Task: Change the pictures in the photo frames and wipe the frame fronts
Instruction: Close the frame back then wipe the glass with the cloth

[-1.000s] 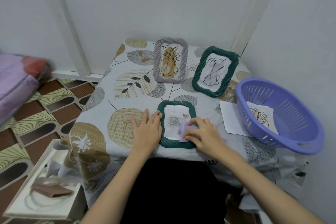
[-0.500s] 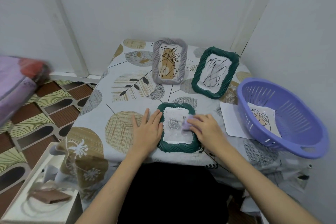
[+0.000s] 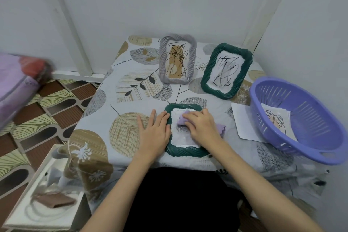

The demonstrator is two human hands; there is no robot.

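Note:
A small dark green frame (image 3: pixel 185 151) lies flat near the table's front edge, with a pale rose picture under its front. My right hand (image 3: pixel 202 125) presses a lilac cloth (image 3: pixel 181 120) onto the upper part of that front. Flat on the table, my left hand (image 3: pixel 155 130) has its fingers spread and its thumb side against the frame's left rim. At the back, a grey frame (image 3: pixel 176 61) and a larger green frame (image 3: pixel 227 70) stand upright, each holding a scribble drawing.
A purple basket (image 3: pixel 299 120) sits at the right with a drawn sheet (image 3: pixel 276 121) inside it. A white paper (image 3: pixel 243 121) lies partly under it. Walls close the back and right. A white tray (image 3: pixel 40 201) sits on the floor at the lower left.
My right hand has slid the cloth from the frame's lower right corner up and left across the front. The left hand has stayed at the left rim.

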